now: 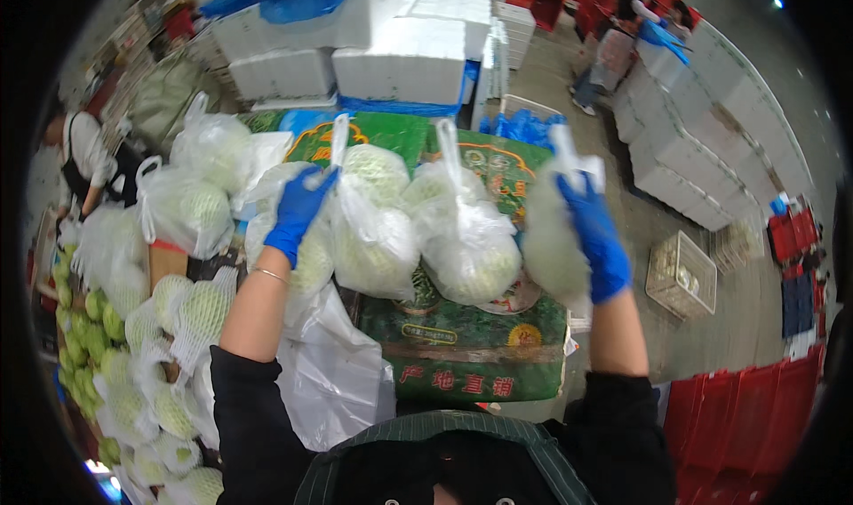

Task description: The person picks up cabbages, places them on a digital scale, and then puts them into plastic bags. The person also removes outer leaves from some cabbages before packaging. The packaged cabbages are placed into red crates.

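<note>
Head: lifting or shifting seems the step in hand; the left hand (300, 214), fingers parted, is by the centre bag (378, 238); the right hand (597, 238) is at the right bag (553, 243), blur hiding whether its fingers clamp; next likely needs steady support; far-left fruit (84, 332) meets the dark rim

Grey floor (626, 212), white boxes (400, 65), perhaps a lamp (778, 3)
</note>
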Action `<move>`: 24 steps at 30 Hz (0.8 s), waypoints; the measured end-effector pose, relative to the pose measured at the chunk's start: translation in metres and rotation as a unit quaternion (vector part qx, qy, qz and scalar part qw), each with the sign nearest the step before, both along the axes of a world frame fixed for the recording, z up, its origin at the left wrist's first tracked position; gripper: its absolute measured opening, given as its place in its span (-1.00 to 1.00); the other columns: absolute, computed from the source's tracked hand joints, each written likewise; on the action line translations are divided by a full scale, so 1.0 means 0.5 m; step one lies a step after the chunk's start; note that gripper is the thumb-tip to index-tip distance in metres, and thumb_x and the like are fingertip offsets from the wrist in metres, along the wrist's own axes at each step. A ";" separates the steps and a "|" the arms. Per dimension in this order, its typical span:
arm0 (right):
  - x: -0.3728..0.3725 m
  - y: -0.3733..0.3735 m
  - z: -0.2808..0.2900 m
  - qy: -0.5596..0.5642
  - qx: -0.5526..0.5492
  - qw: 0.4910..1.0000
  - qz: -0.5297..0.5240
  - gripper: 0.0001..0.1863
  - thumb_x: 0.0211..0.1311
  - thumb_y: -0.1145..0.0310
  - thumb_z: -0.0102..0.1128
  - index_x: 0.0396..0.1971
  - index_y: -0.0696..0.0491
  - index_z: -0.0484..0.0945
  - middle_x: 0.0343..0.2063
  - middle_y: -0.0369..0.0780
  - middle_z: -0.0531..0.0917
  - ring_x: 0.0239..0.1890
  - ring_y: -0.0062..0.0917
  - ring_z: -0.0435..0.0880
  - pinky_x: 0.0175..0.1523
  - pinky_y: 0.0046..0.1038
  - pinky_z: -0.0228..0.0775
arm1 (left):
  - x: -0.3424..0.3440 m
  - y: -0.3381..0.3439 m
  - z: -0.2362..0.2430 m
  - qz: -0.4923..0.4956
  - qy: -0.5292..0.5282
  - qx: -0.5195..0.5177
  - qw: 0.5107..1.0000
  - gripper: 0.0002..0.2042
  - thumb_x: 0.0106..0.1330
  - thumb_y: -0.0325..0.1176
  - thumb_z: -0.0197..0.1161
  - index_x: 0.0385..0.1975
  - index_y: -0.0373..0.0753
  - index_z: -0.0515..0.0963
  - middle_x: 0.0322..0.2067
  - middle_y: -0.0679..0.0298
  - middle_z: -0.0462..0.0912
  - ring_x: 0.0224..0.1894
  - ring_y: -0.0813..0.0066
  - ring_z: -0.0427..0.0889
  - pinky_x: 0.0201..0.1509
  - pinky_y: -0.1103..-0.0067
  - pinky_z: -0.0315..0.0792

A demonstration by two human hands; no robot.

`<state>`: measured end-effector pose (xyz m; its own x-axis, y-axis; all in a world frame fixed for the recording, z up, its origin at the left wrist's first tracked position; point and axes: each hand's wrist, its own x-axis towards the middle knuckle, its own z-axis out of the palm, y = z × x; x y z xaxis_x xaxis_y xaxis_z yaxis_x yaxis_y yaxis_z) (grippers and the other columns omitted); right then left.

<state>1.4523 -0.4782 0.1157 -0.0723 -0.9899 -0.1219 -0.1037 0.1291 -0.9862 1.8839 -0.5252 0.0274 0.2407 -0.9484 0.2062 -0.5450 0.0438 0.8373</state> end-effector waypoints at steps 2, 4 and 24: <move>0.096 -0.053 -0.082 0.047 -0.009 0.995 0.091 -0.38 0.18 -0.08 0.17 0.02 0.14 0.39 -0.26 -0.16 0.59 -0.22 -0.41 0.56 -0.11 -0.41 0.41 | -0.072 -0.023 -0.042 0.008 -0.158 0.119 0.980 -0.20 -0.05 0.19 0.35 0.02 -0.39 0.40 -0.11 -0.14 0.56 -0.02 0.02 0.56 0.03 0.29 0.43; 0.164 -0.066 -0.153 0.305 -0.034 0.933 0.187 0.06 -0.06 -0.31 0.23 0.24 0.24 0.17 0.08 0.13 0.44 0.13 -0.09 0.46 0.20 -0.22 0.26 | -0.089 -0.051 -0.098 -0.003 -0.199 0.115 0.973 -0.11 -0.18 0.23 0.41 0.03 -0.40 0.37 -0.07 -0.13 0.54 -0.01 0.03 0.55 0.04 0.25 0.42; -0.023 0.221 -0.267 -0.059 -0.210 0.953 -0.212 -0.49 -0.09 0.34 0.23 -0.04 0.14 0.48 -0.11 -0.05 0.57 0.01 -0.24 0.51 0.16 -0.30 0.27 | 0.163 0.165 -0.037 -0.102 0.130 0.023 0.986 -0.69 0.36 -0.17 0.00 -0.02 -0.20 0.38 -0.18 0.24 0.38 -0.14 0.43 0.25 -0.08 0.46 0.15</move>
<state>1.4408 -0.3676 -0.0176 -0.4871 -0.8381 0.2454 -0.0144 -0.2733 -0.9618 1.9654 -0.4428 0.0088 0.0835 -0.9894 0.1189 -0.2954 0.0894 0.9512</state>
